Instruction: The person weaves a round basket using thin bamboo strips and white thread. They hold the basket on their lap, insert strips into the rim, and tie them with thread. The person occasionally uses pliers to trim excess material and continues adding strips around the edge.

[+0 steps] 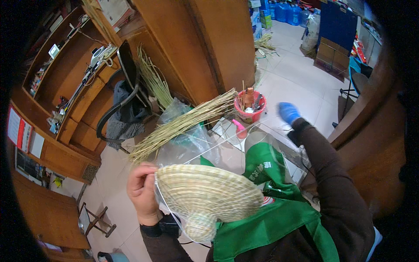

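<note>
My bare left hand (144, 193) pinches the rim of a woven straw piece (209, 190), which flares like a shallow cone and has a rounded woven knob (199, 227) at its narrow end. A white strand (216, 146) runs taut from near the rim towards my right hand (288, 113). That hand wears a blue glove, is stretched out to the right and looks closed on the strand; blur hides its fingertips. Another white strand (168, 206) follows the left edge of the woven piece. Below it lies my green apron (262, 226), which bears writing.
A bundle of straw stalks (186, 122) lies over clear plastic bags ahead. Beyond my knees stand a red bucket of tools (250, 106) and a pink-handled object (240, 129). A chair (126, 95) is at left, a folding stool (95, 217) at lower left, a wooden panel (370, 163) at right.
</note>
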{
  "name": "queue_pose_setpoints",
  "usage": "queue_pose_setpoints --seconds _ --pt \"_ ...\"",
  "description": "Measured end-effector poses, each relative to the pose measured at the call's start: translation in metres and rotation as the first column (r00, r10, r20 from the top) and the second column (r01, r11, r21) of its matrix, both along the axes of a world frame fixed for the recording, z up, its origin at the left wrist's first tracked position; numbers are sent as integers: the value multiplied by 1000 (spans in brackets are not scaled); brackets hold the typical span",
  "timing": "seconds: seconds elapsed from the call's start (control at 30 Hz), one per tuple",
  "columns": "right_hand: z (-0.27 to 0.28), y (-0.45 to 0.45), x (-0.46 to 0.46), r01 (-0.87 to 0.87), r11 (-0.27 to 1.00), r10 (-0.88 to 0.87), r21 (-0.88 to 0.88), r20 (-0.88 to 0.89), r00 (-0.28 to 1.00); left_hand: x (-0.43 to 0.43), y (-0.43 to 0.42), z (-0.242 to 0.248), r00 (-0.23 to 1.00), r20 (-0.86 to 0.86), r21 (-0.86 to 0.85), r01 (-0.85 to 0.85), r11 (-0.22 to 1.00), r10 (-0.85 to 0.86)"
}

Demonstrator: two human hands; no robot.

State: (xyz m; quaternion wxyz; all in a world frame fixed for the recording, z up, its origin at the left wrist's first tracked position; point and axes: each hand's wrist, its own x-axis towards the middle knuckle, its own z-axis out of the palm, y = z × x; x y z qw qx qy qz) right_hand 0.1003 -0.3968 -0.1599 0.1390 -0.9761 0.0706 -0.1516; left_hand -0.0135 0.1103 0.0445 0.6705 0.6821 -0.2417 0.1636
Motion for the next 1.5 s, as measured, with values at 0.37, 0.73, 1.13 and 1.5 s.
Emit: queue_pose_setpoints --seconds 0.37,0.73,1.13,1.5 --pt "69 50 -21 -436 801 508 410 -82 858 -2 -53 -10 985 -146 344 140 929 -94" --pt "68 137 -76 -593 717 655 367 -61 754 -15 -76 -44 935 -307 377 290 880 -177" --pt "84 146 -75 -713 191 915 674 141 378 -8 -102 -52 942 -284 441 295 848 -179" --pt "107 115 -63 -300 76 977 951 -11 212 -4 -106 -51 966 -156 511 256 821 -204"
